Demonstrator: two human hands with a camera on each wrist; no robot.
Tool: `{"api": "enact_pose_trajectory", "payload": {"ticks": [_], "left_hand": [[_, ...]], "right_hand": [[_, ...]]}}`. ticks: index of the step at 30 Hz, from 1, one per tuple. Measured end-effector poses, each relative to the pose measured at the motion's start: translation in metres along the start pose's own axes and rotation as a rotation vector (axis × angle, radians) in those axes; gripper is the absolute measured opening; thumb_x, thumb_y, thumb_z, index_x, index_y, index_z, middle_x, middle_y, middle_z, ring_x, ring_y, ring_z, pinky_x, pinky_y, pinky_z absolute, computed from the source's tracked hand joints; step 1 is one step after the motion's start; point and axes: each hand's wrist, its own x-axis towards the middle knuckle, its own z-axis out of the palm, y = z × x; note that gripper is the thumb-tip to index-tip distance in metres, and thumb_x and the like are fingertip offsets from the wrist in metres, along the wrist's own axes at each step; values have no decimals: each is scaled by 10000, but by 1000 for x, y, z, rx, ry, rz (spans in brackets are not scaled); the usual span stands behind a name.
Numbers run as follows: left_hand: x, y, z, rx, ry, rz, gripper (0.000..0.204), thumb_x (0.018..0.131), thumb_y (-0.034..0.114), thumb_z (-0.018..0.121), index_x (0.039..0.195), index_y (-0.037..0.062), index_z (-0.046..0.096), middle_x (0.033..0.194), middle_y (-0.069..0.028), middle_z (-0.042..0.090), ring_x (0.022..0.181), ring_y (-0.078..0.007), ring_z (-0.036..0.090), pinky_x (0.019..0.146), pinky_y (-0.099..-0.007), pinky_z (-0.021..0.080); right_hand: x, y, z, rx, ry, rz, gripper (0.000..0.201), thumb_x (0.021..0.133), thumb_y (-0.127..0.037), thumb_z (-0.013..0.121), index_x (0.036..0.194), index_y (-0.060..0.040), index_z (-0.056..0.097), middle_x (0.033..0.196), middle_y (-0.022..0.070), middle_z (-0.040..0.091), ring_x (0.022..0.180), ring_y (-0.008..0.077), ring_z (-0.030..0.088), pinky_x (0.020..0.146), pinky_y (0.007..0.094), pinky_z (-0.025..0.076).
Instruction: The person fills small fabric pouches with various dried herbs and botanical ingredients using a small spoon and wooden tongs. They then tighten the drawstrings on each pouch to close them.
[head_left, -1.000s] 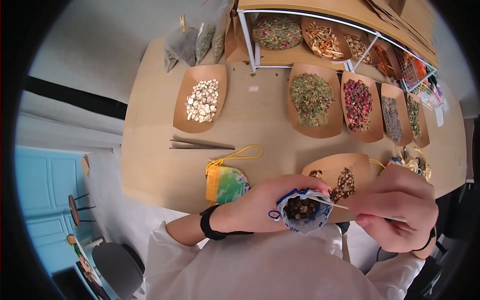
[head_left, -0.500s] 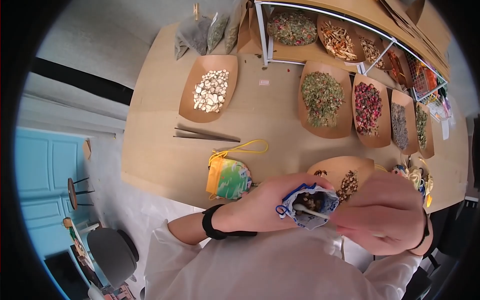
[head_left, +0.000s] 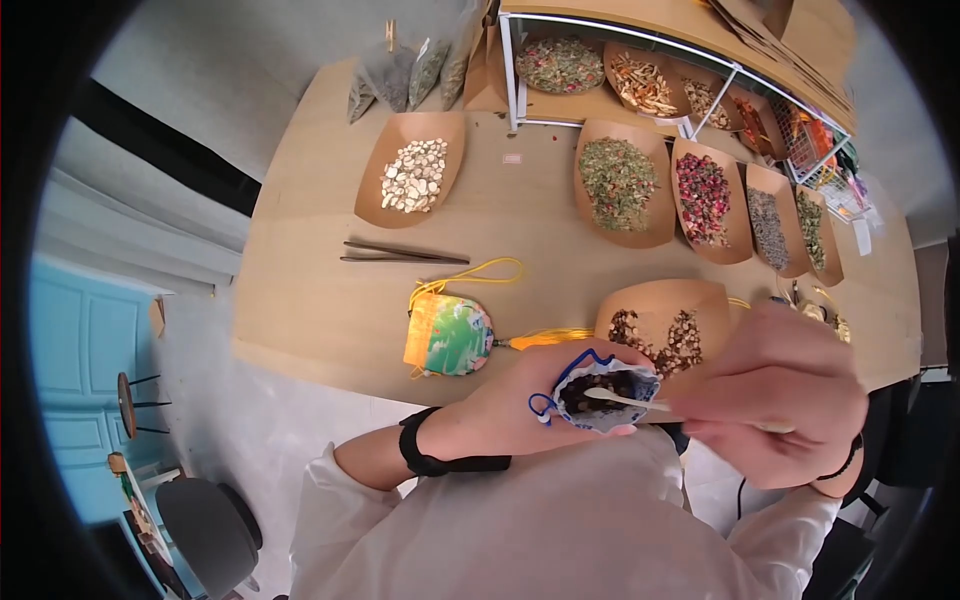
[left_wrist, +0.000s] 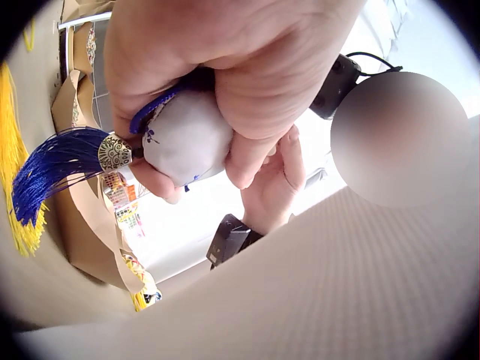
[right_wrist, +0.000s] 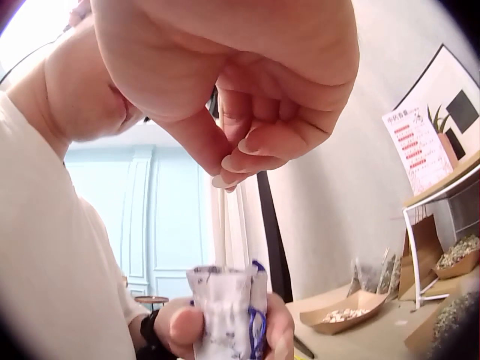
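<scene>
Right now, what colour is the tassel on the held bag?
The tassel is blue, best seen in the left wrist view.

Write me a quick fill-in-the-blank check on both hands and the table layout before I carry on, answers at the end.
1. The left hand grips a white pouch with ____ markings.
2. The right hand pinches a pale stick between fingers and ____.
3. In the head view, the white-slice tray lies to the ____ of the red-bud tray.
4. The tweezers lie ____ the white-slice tray and the green pouch.

Missing words: blue; thumb; left; between.
</scene>
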Motion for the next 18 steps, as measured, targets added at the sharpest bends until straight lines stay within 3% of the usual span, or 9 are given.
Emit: {"api": "enact_pose_trajectory", "payload": {"ticks": [2,4,8,14,18], "left_hand": [[1,0,5,-73,-22,2,548,837,176,859,1304,42,605,1206,-76,714,1085,-176,691,967,-307,533],[0,4,11,-50,-13,20,544,838,168,858,1302,40,605,1196,-77,715,1075,-172,690,964,-305,532],[2,1,18,-60,-46,-5,538,837,93,845,1314,21,608,1251,-70,696,1125,-155,661,1001,-309,520],[5,15,25,45,-81,-38,523,848,96,838,1314,30,612,1249,-59,699,1118,-148,665,1002,-306,520],[4,12,27,-33,-62,-65,504,853,101,834,1306,33,622,1248,-59,703,1123,-143,664,1000,-302,519]], "right_hand": [[-5,-4,-2,-32,14,32,172,728,-34,835,890,-54,780,786,64,686,632,205,613,553,327,428],[-12,5,12,-12,-20,-3,172,737,-9,810,893,-12,737,782,96,654,606,247,590,536,345,444],[-22,-16,-13,-75,17,34,172,750,-5,806,898,11,722,786,111,656,637,263,604,548,356,446],[-42,-10,-3,-152,-6,43,147,756,11,789,888,-4,727,779,96,660,620,249,601,545,354,444],[-47,-21,-13,-167,81,54,147,759,6,787,887,-6,717,779,96,643,636,259,601,556,357,454]]}}
